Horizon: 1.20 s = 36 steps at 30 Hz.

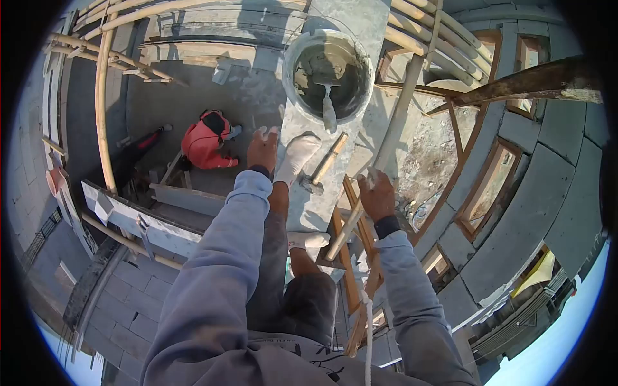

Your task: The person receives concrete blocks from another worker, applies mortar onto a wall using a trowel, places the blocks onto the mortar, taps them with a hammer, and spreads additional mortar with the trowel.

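1 trowel (329, 108) in bkt (289, 77) | bkt on ledge (318, 211) | hammer (331, 157) R of fwd foot (299, 153)

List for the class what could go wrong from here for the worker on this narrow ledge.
1. A fall: the forward foot is close to the left edge of the ledge, so a misstep might go over.
2. A trip: the hammer lies loose beside that foot and could be kicked off.
3. A falling object: the bucket stands on the ledge; if knocked leftward, it might endanger the person in red below.

A wooden-handled hammer (330, 159) lies on the ledge (310, 215) near a slanting pole (393, 133).
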Each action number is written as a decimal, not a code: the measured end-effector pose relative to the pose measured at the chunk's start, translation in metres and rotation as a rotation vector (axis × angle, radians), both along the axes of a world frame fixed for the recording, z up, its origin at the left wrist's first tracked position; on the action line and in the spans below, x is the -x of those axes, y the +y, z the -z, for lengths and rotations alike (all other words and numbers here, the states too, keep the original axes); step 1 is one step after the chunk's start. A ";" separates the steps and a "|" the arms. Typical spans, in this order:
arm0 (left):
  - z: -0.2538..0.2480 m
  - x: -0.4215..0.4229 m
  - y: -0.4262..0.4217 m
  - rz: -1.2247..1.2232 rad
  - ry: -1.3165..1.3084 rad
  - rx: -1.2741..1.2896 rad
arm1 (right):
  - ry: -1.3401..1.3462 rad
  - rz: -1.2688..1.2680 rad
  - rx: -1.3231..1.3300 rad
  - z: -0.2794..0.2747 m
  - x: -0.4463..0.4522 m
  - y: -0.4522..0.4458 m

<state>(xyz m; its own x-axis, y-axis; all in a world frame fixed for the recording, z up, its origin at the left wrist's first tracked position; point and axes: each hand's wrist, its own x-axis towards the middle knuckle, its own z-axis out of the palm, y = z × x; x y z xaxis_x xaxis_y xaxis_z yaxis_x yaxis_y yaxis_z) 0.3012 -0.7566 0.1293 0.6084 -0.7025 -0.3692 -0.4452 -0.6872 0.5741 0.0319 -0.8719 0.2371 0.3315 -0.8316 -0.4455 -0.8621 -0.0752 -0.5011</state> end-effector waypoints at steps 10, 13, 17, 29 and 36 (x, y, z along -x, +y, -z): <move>0.100 -0.098 -0.141 0.047 0.075 0.059 | 0.598 -0.443 -0.151 0.150 -0.176 -0.102; 0.063 -0.092 -0.155 -0.181 0.351 -0.003 | 0.630 -0.437 -0.209 0.147 -0.179 -0.107; 0.073 -0.082 -0.154 -0.352 0.425 0.131 | 0.585 -0.442 -0.319 0.110 -0.167 -0.152; 0.059 -0.084 -0.166 -0.407 0.444 -0.009 | 0.584 -0.738 -0.376 0.103 -0.291 -0.179; 0.092 -0.076 -0.166 -0.434 0.450 0.252 | 0.413 -0.996 -0.245 0.110 -0.164 -0.128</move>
